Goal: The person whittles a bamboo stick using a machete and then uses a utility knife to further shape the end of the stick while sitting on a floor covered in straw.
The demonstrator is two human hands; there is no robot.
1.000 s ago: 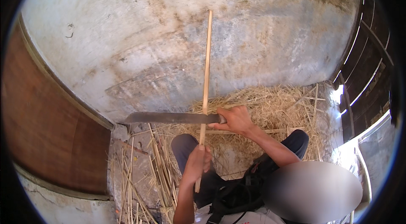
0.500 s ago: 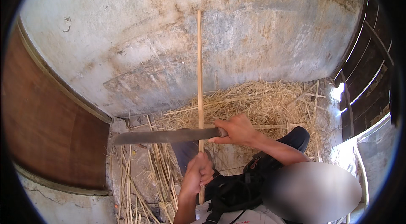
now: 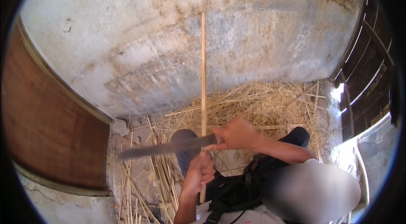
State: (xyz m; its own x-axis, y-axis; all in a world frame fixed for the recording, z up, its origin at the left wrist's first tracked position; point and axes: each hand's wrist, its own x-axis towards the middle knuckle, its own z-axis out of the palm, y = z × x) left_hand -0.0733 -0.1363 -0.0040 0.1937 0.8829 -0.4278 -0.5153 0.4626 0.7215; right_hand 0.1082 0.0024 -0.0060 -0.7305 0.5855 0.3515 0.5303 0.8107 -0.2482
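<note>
The long knife (image 3: 169,147) reaches leftward over loose strips (image 3: 163,173) near the left edge of the floor (image 3: 143,171); if it dips, its tip could snag on them. The blurred blade also overlaps the left knee (image 3: 185,134) in view, so a slip might bring it onto the leg, though the gap between them cannot be judged. The pale strip (image 3: 203,67) rises lengthwise from between the knees, seen against the wall (image 3: 127,50) past the floor's far edge; a knot or too much force could make the blade jump into the left hand (image 3: 198,172), just below it. That hand's grip is closed around the strip's lower part. The right hand (image 3: 234,135) grips the knife's handle, mostly hidden by its fingers.
</note>
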